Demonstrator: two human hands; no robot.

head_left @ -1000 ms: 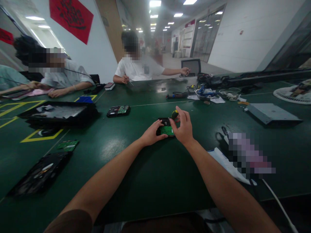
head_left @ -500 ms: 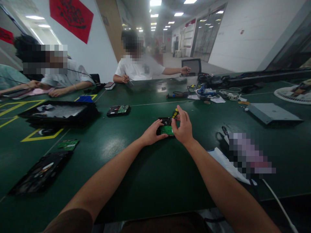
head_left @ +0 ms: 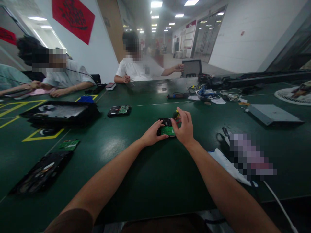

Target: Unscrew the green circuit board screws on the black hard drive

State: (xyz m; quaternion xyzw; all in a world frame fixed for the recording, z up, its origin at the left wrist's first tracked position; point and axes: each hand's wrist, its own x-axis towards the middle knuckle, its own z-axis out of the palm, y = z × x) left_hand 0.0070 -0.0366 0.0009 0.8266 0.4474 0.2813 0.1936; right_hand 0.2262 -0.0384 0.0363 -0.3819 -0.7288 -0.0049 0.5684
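Observation:
A small black hard drive with a green circuit board lies flat on the dark green table in front of me. My left hand grips its left side, thumb along the near edge and fingers on the far edge. Over the drive's right side, my right hand pinches a black-and-yellow screwdriver between thumb and fingers. Much of the handle shows only in part behind the fingers, and the tip is hidden.
Another hard drive lies farther left, near a black tray. At near left are a dark casing and a loose green board. Right of me are a grey metal box and a white packet. Two people sit across the table.
The screwdriver handle has tilted and turned lower behind my right fingers. My left hand and the hard drive stay in place. The person opposite has raised an outstretched hand slightly and moved it left.

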